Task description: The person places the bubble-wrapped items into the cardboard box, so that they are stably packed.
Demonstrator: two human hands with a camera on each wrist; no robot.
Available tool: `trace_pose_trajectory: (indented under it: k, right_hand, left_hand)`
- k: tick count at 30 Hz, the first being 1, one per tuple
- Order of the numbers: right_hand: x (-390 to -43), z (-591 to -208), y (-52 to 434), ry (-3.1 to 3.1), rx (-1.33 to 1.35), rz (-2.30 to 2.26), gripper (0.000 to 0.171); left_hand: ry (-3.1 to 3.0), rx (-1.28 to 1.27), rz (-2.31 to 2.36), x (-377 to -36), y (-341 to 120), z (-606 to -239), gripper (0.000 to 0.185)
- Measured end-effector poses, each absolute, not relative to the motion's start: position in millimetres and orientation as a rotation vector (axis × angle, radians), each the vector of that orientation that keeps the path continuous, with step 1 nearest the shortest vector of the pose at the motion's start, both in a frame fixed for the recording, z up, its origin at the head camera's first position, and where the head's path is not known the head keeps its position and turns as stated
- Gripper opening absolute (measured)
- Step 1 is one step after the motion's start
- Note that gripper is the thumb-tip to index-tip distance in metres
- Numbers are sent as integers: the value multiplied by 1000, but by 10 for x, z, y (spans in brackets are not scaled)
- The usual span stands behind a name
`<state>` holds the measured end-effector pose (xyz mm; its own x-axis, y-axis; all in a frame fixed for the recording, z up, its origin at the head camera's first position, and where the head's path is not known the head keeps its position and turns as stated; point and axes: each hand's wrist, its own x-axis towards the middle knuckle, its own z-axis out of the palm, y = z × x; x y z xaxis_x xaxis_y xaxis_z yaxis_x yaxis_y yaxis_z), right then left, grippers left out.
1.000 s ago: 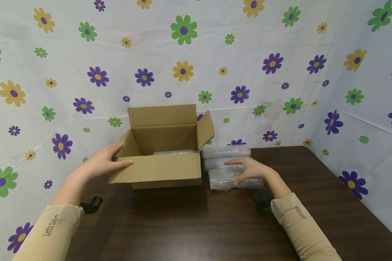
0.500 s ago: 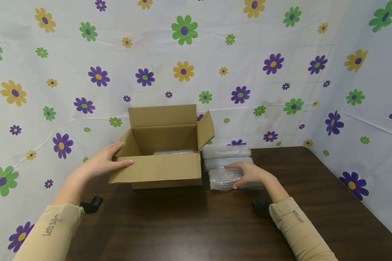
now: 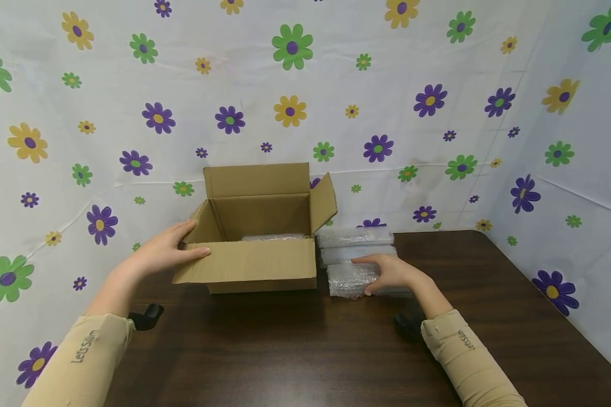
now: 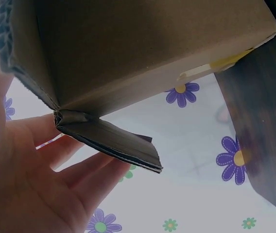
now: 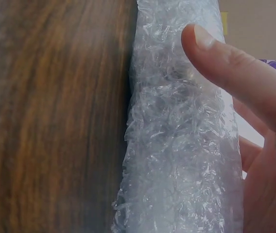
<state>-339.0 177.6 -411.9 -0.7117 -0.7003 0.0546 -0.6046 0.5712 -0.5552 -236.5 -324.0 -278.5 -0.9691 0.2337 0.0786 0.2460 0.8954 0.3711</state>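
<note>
While the left hand (image 3: 158, 254) grips the left flap of the open brown cardboard box (image 3: 257, 265) — thumb on the near rim, fingers curled behind the flap — the right hand (image 3: 394, 272) wraps around the nearest clear bubble-wrapped bundle (image 3: 348, 280), thumb on its near side, fingers over the top. Two more bubble-wrapped bundles (image 3: 355, 244) lie just beyond those fingers on the dark wooden table (image 3: 295, 350), beside the box's right wall.

A dark wood-grain worktop (image 3: 295, 350) carries an open cardboard box (image 3: 257, 265) toward its back edge. Just right of the box lie three bubble-wrapped bundles (image 3: 353, 254) in a row, the nearest one (image 5: 181, 145) lying flat on the wood.
</note>
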Motion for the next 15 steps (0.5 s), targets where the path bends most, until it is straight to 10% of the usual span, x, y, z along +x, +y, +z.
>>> trace_pose_trajectory:
  k: [15]
  right_hand:
    - [-3417,-4110,1772,2652,-1144,-807,70]
  left_hand:
    - [-3032,-385,-567,-2347,-3224,-2772,95]
